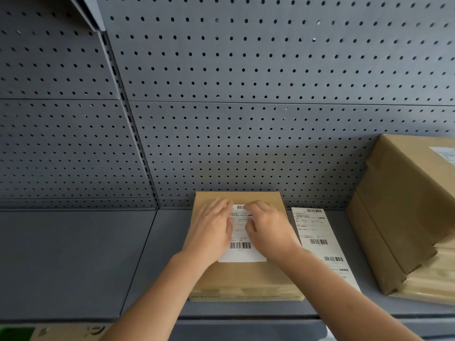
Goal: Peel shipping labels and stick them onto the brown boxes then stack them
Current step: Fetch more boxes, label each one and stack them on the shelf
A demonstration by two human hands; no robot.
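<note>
Head view, left to right. A grey metal shelf [73, 262] runs across the frame, backed by a perforated grey panel [246, 94]. At centre a flat brown box [246, 276] lies on the shelf, its far edge close to the panel. The left hand [211, 230] lies palm down on the box top, fingers straight and together, pressing the upper left part of a white shipping label [242, 252] and gripping nothing. The label lies flat on the box top, its lower barcode and lower edge showing between the two wrists. The right hand [268, 227] mirrors this: palm down, fingers extended, flat on the label's upper right part, holding nothing. Just beside the box, to its right, a strip of further labels [317, 232] lies on the shelf. At far right stands a stack of brown boxes [403, 205], not squarely aligned, the top one bearing a white sticker [445, 153] on its upper face.
</note>
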